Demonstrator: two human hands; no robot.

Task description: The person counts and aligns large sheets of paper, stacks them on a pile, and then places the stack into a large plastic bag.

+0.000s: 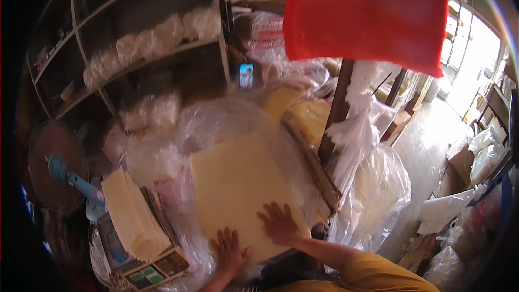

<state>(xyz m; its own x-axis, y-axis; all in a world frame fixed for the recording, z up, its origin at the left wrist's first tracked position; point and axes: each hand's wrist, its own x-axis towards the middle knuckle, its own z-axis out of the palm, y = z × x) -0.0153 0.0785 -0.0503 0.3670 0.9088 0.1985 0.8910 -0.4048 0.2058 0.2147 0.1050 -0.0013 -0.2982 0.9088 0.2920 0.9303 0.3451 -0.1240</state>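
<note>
the step in hand seems to be flattening the pale yellow, smooth, rectangular sheet at the lower centre of the frame; a next move would call for even pressure. the bare left hand and bare right hand lie on it, fingers spread wide, grasping nothing.

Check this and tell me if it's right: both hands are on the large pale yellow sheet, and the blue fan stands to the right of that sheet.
Not quite: the head view shows the blue fan to the left of the large pale yellow sheet. Both the left hand and right hand are on that sheet.
</note>
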